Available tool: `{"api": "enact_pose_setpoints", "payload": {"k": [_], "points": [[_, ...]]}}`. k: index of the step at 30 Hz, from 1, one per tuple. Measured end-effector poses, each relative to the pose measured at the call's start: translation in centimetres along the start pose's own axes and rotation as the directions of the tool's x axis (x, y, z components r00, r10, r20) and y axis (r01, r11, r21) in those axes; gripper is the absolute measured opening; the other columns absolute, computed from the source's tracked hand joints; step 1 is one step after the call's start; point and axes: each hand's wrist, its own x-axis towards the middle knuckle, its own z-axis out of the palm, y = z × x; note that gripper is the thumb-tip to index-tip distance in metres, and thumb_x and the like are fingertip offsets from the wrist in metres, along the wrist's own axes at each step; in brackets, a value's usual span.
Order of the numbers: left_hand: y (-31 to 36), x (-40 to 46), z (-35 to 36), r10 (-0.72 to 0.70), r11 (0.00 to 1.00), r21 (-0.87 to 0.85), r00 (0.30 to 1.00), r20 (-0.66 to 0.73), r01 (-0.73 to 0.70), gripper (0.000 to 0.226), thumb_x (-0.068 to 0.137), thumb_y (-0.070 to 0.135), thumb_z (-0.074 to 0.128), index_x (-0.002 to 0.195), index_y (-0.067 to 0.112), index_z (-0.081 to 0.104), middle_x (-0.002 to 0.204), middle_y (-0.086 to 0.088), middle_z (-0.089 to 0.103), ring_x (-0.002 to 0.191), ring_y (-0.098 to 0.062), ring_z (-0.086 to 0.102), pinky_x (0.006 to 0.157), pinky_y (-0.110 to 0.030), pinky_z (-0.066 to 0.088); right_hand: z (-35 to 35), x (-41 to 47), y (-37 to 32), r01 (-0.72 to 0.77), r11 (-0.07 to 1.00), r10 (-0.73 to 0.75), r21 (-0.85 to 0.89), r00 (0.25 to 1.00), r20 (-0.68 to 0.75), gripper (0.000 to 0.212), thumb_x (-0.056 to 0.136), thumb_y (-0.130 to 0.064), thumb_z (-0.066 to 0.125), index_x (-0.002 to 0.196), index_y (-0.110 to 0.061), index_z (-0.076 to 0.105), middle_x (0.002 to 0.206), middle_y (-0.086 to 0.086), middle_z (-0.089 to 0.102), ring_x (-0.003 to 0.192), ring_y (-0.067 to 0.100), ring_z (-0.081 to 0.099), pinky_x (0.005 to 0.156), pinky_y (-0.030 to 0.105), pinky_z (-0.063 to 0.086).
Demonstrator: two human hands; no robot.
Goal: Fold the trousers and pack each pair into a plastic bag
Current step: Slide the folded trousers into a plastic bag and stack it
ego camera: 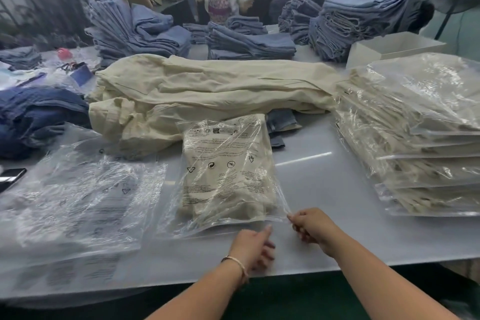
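Two hands work the near mouth of the plastic bag [228,179], which lies at the middle of the surface [324,171] close to its front edge, with a folded cream pair of trousers [233,197] already inside. My right hand [311,226] pinches the bag's near right corner, fingers curled on the film, I judge to keep the flap taut. My left hand [253,247] points a straight forefinger onto the bag's open edge, other fingers loosely curled, holding nothing, probably to press the seal down. Unfolded cream trousers [207,86] wait heaped just behind; packed bags [415,150] stack toward the right edge, empty bags [78,202] lie at the left.
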Motion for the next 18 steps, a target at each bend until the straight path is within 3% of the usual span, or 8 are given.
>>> {"api": "enact_pose_setpoints", "payload": {"k": [3,6,9,13,18], "points": [[1.0,1.3,3.5,-0.096,0.87,-0.477,0.991,0.09,0.128,0.029,0.088,0.035,0.066,0.09,0.006,0.066,0.062,-0.001,0.063,0.039,-0.006,0.047,0.038,-0.016,0.027,0.6,-0.5,-0.3,-0.008,1.0,0.008,0.028,1.0,-0.005,0.024,0.094,-0.01,0.057,0.071,-0.005,0.058,0.047,0.001,0.049,0.042,0.013,0.041,0.045,0.023,0.035],[1.3,2.0,4.8,-0.09,0.753,-0.649,0.994,0.065,0.111,0.016,0.087,0.022,0.069,0.089,0.006,0.065,0.06,0.001,0.06,0.044,-0.006,0.045,0.038,-0.014,0.024,0.9,-0.7,-0.4,0.005,1.0,-0.006,-0.014,0.999,-0.04,0.021,0.094,-0.002,0.05,0.075,-0.002,0.059,0.05,0.005,0.053,0.042,0.013,0.042,0.042,0.022,0.033],[1.3,2.2,5.3,-0.083,0.697,-0.712,0.996,0.038,0.085,0.012,0.087,0.012,0.068,0.079,0.005,0.062,0.054,0.002,0.056,0.039,-0.004,0.04,0.036,-0.012,0.025,1.1,-0.6,-0.2,0.006,0.999,-0.008,-0.041,0.998,-0.058,0.018,0.095,-0.004,0.05,0.079,-0.001,0.058,0.06,0.01,0.053,0.045,0.014,0.041,0.042,0.022,0.032],[1.3,2.3,5.0,-0.143,0.704,-0.71,0.984,-0.104,0.027,0.02,0.086,0.005,0.068,0.067,0.003,0.061,0.051,-0.001,0.056,0.034,-0.004,0.042,0.033,-0.013,0.028,1.3,-0.1,0.4,0.053,0.994,-0.062,-0.099,0.995,-0.082,0.024,0.097,-0.011,0.051,0.074,-0.007,0.05,0.062,0.009,0.042,0.05,0.018,0.037,0.047,0.027,0.03],[-0.9,2.1,0.6,-0.196,0.728,-0.685,0.945,-0.263,-0.039,0.024,0.082,0.011,0.074,0.062,0.005,0.062,0.051,-0.002,0.058,0.038,-0.008,0.045,0.034,-0.016,0.032,0.7,0.1,0.4,0.096,0.973,-0.106,-0.212,0.994,-0.033,0.028,0.098,-0.016,0.049,0.072,-0.012,0.04,0.065,0.005,0.037,0.056,0.018,0.036,0.055,0.028,0.03]]}}
